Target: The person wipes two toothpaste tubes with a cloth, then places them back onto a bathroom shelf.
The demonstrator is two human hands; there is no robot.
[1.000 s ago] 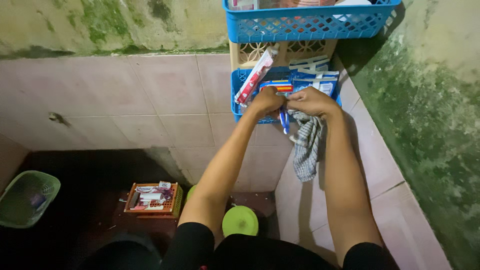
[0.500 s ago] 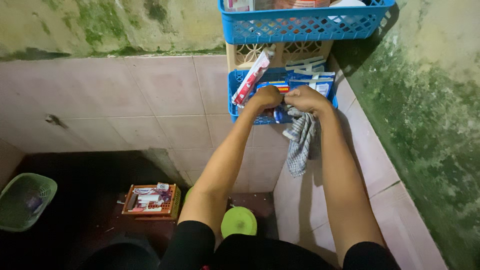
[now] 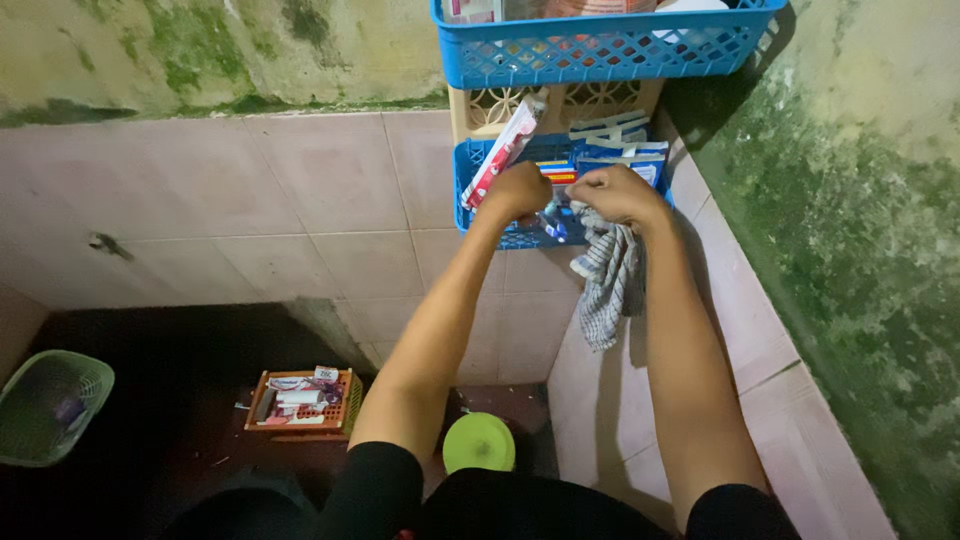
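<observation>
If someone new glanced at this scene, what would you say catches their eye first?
Most striking are the two bare hands meeting at the lower blue basket in the wall corner: the left hand closed over small packets, the right hand with its grip on a checked cloth that hangs down. Above sits an upper blue basket; on the dark floor lie an orange tray and a green basket.

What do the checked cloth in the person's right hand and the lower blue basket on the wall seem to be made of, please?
The checked cloth looks like soft woven cotton, matte: it hangs limp in folds from the right hand. The lower blue basket looks like glossy moulded plastic, with a regular lattice of holes and a smooth rim.
</observation>
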